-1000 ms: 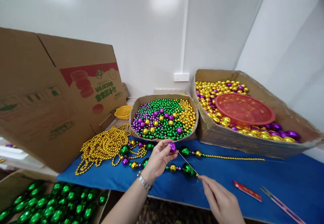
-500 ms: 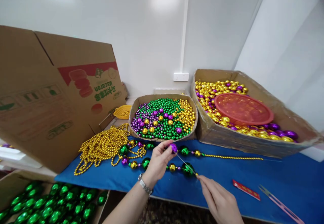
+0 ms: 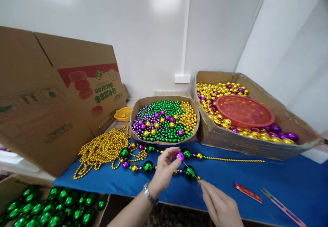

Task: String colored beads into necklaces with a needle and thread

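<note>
Purple bead (image 3: 179,156): pinched between the thumb and fingertips of the left hand (image 3: 164,169), above the blue cloth (image 3: 282,175), just in front of the middle box.

Layout, left to right:

- Green baubles (image 3: 51,206) fill a low carton at the lower left edge.
- Large cardboard box (image 3: 46,100) lies tipped on its side, printed flap facing the camera.
- Gold bead strands (image 3: 105,148) lie heaped on the near left end of the cloth; a small yellow basket (image 3: 123,114) stands behind them.
- Strung beads (image 3: 148,166), green, gold and purple, lie in a line across the cloth, passing under the left hand.
- Middle box (image 3: 143,101) holds loose green, purple and gold beads.
- Needle (image 3: 191,170): thin and straight. Its long axis runs diagonally, the upper-left end at the purple bead and the lower-right end at the right hand (image 3: 220,206). It points up and left, toward the bead. The right thumb and forefinger are closed on its lower end.
- Right box (image 3: 230,141) holds gold and purple baubles, with a red bowl (image 3: 243,110) resting on top of them.
- Red packet (image 3: 248,192) and a pink tool (image 3: 282,206) lie flat on the cloth at the right, well apart from both hands
</note>
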